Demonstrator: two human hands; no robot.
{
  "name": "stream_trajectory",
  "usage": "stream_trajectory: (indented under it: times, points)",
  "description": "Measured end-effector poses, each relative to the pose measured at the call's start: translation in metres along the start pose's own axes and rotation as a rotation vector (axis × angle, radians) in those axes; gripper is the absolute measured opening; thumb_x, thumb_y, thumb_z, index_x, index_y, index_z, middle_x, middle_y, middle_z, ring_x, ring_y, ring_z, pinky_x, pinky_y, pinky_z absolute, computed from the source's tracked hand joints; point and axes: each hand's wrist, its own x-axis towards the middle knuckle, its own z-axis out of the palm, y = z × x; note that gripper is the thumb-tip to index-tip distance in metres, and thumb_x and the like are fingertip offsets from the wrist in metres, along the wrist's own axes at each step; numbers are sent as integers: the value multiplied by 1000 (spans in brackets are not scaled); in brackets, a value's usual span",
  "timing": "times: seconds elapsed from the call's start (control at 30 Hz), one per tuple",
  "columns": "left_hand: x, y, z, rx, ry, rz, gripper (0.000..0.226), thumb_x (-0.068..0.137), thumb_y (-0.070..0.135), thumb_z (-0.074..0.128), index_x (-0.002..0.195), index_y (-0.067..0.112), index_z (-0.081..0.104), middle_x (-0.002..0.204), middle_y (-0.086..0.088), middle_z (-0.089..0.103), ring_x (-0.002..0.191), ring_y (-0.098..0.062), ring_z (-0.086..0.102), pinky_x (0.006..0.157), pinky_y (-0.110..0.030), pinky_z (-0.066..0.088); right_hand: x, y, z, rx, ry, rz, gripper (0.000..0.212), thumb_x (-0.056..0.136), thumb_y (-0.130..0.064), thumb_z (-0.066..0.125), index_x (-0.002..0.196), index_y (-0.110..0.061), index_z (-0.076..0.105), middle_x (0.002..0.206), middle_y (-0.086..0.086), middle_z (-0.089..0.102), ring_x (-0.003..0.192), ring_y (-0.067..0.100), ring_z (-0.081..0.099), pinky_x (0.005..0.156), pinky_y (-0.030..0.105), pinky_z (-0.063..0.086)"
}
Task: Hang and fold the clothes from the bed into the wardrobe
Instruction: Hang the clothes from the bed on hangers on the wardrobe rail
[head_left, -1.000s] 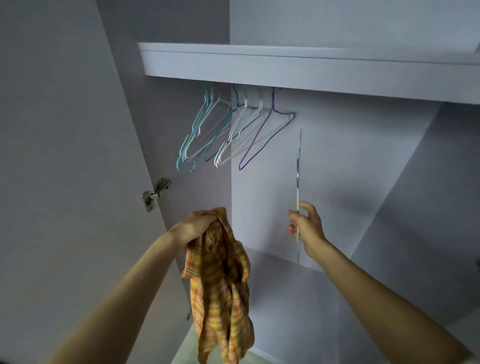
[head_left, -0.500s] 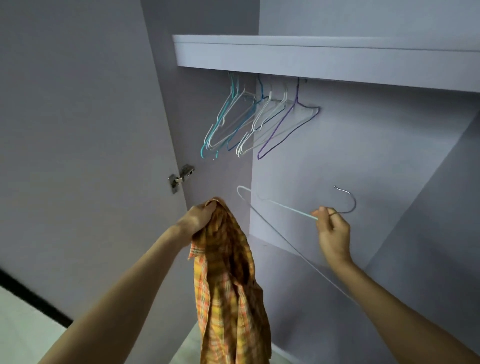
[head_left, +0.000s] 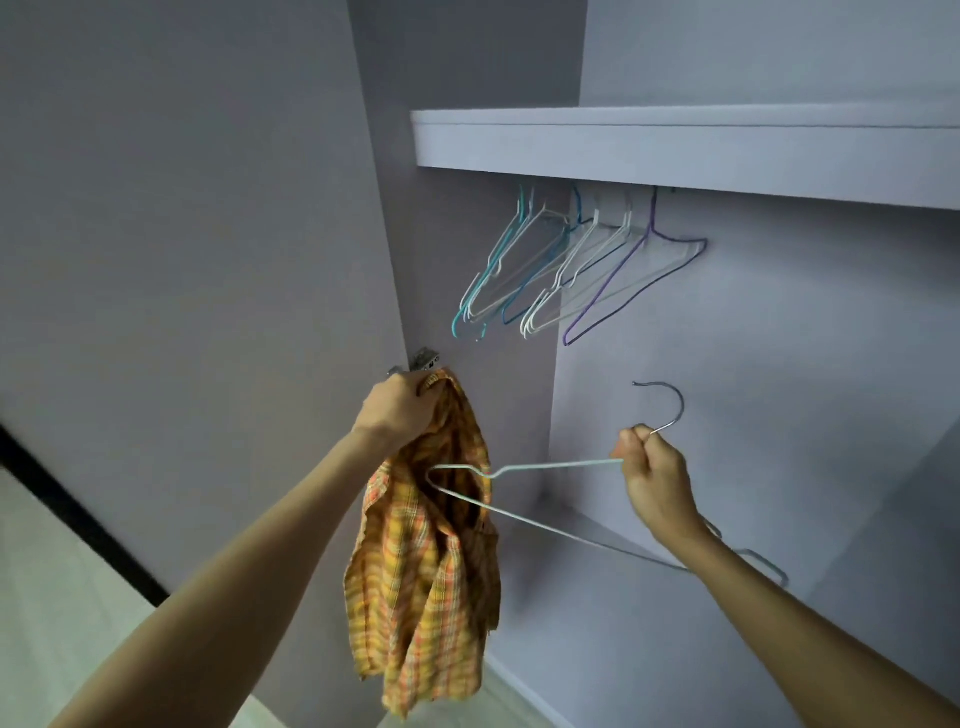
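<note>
Shirt and hanger held up inside the open wardrobe.

The left hand (head_left: 397, 410) grips the plaid shirt (head_left: 426, 561) by its bunched top; its collar is hidden in the folds. The right hand (head_left: 655, 475) pinches a wire hanger (head_left: 524, 470) at the neck, its far end hidden behind the wrist. Spare hangers (head_left: 561, 270) hang under the shelf (head_left: 675, 150), their hooks hidden; a hinge (head_left: 425, 358) peeks above the left hand.

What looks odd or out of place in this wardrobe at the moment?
Little stands out. The plaid shirt hangs bunched from the left hand, not yet on the wire hanger the right hand holds.
</note>
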Motion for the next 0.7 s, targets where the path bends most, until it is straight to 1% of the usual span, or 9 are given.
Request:
stream_trajectory:
  times: [0.07, 0.2, 0.27, 0.37, 0.43, 0.5, 0.53, 0.6, 0.7]
  points:
    - [-3, 11, 0, 38, 27, 88, 28, 97, 27, 46, 115, 16, 64, 114, -16, 64, 106, -39, 56, 86, -36, 43, -1, -15, 11, -62, -49, -87, 28, 84, -43, 30, 65, -27, 42, 74, 4, 65, 71, 27, 56, 68, 35, 41]
    - [-9, 26, 5, 67, 60, 218, 29, 97, 23, 45, 121, 21, 61, 122, -12, 60, 110, -38, 54, 90, -38, 43, 1, -35, 32, -84, -116, -171, 32, 97, -27, 40, 76, -9, 56, 62, -14, 50, 66, 23, 48, 60, 30, 31]
    - [-15, 26, 4, 94, 46, 241, 33, 97, 24, 44, 128, 24, 55, 125, -11, 55, 113, -37, 53, 93, -40, 44, 6, -37, 38, -1, -60, -102, 30, 99, -20, 42, 74, -10, 56, 66, -8, 53, 68, 24, 50, 63, 33, 37]
    - [-25, 18, 3, 312, -40, 255, 42, 97, 24, 41, 139, 30, 42, 127, -9, 41, 122, -32, 42, 102, -39, 36, 15, -47, 36, 250, 58, -6, 37, 99, -18, 41, 63, -21, 48, 64, -7, 52, 65, 21, 48, 70, 38, 42]
    - [-30, 10, 3, 476, -54, 247, 51, 97, 27, 40, 146, 31, 28, 137, -9, 31, 131, -32, 27, 109, -40, 26, 20, -54, 32, 347, 75, 1, 37, 99, -13, 40, 64, -22, 48, 65, -7, 51, 63, 14, 46, 70, 34, 40]
    - [-33, 7, 3, 597, -3, 236, 56, 97, 34, 39, 149, 33, 18, 145, -8, 23, 134, -32, 19, 109, -46, 23, 21, -60, 30, 389, 74, -23, 36, 100, -12, 39, 65, -20, 48, 66, -6, 51, 62, 10, 46, 69, 31, 39]
    - [-33, 7, 2, 640, 40, 241, 56, 96, 38, 40, 148, 33, 18, 146, -6, 22, 134, -32, 19, 108, -48, 23, 21, -62, 29, 407, 80, -32, 36, 100, -12, 39, 66, -20, 48, 66, -6, 51, 61, 9, 46, 69, 31, 39]
    - [-31, 9, 1, 647, 134, 314, 51, 96, 44, 40, 144, 30, 31, 141, -2, 33, 131, -29, 27, 104, -47, 23, 22, -65, 29, 442, 94, -43, 36, 100, -13, 39, 66, -20, 49, 66, -6, 52, 61, 8, 47, 68, 30, 39]
    - [-28, 15, -3, 552, 159, 429, 32, 101, 37, 33, 123, 22, 51, 116, 2, 57, 107, -24, 55, 90, -35, 37, 26, -71, 27, 407, 121, -113, 31, 98, -22, 43, 69, -21, 51, 68, -10, 55, 64, 9, 50, 69, 36, 44]
